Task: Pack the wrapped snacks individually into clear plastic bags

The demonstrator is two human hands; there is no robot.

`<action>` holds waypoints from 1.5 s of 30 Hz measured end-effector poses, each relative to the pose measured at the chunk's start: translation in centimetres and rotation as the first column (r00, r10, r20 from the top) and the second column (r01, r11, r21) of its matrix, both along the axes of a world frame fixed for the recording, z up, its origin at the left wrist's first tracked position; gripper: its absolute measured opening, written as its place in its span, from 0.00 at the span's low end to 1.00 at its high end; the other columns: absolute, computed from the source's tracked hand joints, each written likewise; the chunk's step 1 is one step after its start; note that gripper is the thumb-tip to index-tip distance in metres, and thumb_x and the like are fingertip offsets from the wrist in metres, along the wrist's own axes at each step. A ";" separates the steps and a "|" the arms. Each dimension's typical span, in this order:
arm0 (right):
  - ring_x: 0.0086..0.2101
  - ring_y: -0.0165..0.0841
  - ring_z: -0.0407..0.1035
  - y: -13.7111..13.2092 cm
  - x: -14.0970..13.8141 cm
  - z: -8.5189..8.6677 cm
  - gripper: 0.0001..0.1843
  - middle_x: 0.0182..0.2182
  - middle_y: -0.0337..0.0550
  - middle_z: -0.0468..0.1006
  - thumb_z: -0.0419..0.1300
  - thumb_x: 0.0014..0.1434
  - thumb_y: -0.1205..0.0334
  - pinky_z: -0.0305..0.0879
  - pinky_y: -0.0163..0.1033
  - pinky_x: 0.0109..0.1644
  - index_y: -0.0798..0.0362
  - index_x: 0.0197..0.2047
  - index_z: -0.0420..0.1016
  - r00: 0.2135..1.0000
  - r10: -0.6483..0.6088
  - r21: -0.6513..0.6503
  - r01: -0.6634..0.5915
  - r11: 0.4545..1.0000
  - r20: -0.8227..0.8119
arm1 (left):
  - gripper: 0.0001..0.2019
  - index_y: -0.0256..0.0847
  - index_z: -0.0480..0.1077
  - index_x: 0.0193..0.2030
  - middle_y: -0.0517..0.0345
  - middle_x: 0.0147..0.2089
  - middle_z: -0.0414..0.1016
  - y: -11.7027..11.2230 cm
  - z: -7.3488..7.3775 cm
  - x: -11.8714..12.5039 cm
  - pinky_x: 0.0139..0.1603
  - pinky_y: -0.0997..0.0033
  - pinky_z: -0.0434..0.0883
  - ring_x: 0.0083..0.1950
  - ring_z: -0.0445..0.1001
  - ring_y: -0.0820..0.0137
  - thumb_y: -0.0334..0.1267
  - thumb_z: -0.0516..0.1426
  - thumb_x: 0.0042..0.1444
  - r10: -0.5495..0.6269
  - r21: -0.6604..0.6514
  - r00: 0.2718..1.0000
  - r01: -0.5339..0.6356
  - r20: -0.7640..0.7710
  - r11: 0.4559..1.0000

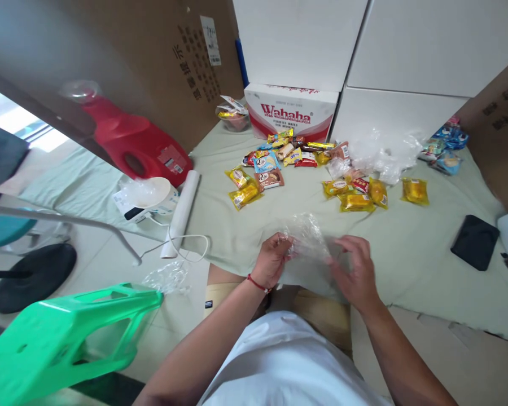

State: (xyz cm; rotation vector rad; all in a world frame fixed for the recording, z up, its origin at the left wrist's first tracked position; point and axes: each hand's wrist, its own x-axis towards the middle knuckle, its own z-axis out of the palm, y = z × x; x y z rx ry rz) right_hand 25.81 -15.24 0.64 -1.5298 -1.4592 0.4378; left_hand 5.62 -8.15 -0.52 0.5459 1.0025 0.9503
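A crumpled clear plastic bag (pixel 307 234) is between my hands, just above the near edge of the cloth-covered table. My left hand (pixel 275 256) pinches its left side, fingers closed. On the other side my right hand (pixel 355 270) is curved and slightly blurred, its thumb near the bag's right edge and its fingers apart from the thumb. Beyond the bag lie yellow-wrapped cakes (pixel 355 202) on the right and more yellow packets (pixel 245 194) on the left. Mixed wrapped snacks (pixel 285 152) form a loose pile farther back.
A Wahaha carton (pixel 294 113) stands at the back, beside a heap of clear bags (pixel 385 155). Left are a red jug (pixel 139 141), a white roll (pixel 181 214) and a cable (pixel 207 245). A black square object (pixel 474 242) lies right. A green stool (pixel 80 332) stands lower left.
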 end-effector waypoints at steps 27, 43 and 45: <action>0.24 0.32 0.64 -6.6 2.4 -2.6 0.24 0.24 0.39 0.75 0.67 0.56 0.36 0.60 0.36 0.26 0.50 0.35 0.81 0.893 -0.226 -0.557 -0.032 0.830 -0.389 | 0.15 0.43 0.61 0.28 0.66 0.26 0.68 1.9 -2.5 -1.5 0.30 0.75 0.70 0.26 0.70 0.76 0.36 0.66 0.49 0.323 -0.122 0.945 -0.316 0.042 0.941; 0.31 0.33 0.66 0.1 -5.4 -1.2 0.15 0.32 0.41 0.76 0.68 0.59 0.44 0.63 0.38 0.37 0.48 0.37 0.81 0.861 0.209 -0.243 -0.350 0.904 -0.463 | 0.34 0.44 0.55 0.26 0.71 0.21 0.52 -0.7 0.6 2.1 0.23 0.73 0.54 0.22 0.52 0.78 0.68 0.69 0.46 0.226 0.152 0.966 -0.206 -0.125 0.967; 0.29 0.32 0.65 0.7 -4.8 -1.7 0.18 0.28 0.38 0.73 0.67 0.59 0.43 0.62 0.37 0.35 0.49 0.33 0.79 0.790 0.165 -0.263 -0.382 0.886 -0.590 | 0.34 0.45 0.56 0.26 0.71 0.21 0.52 -0.7 0.4 1.7 0.22 0.71 0.52 0.21 0.51 0.77 0.69 0.69 0.46 0.170 0.093 0.980 -0.161 -0.099 0.982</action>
